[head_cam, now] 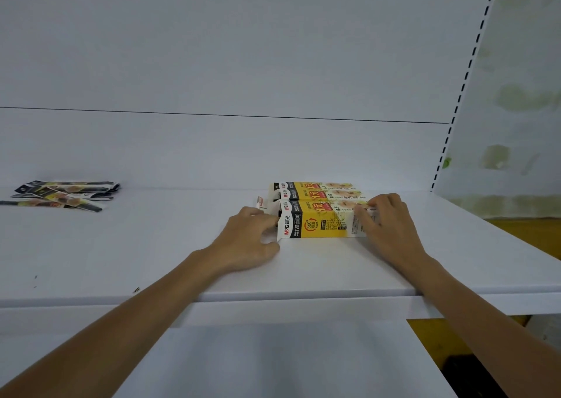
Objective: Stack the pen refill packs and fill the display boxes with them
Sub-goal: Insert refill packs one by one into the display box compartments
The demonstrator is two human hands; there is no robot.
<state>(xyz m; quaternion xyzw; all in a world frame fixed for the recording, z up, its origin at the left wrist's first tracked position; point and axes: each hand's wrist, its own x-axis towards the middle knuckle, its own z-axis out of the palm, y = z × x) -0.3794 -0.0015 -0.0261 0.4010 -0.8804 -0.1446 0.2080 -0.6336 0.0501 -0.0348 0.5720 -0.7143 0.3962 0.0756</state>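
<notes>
Between both hands [318, 233] lies the nearest display box [321, 220].

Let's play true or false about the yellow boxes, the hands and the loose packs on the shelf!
1. Both hands touch the nearest yellow display box. True: the left hand is at its left end and the right hand at its right end.
2. The loose refill packs lie right beside the boxes. False: they lie far off to the left on the white shelf.
3. The boxes are blue. False: yellow, with black and white ends.
4. More yellow boxes sit behind the nearest one. True.
</notes>
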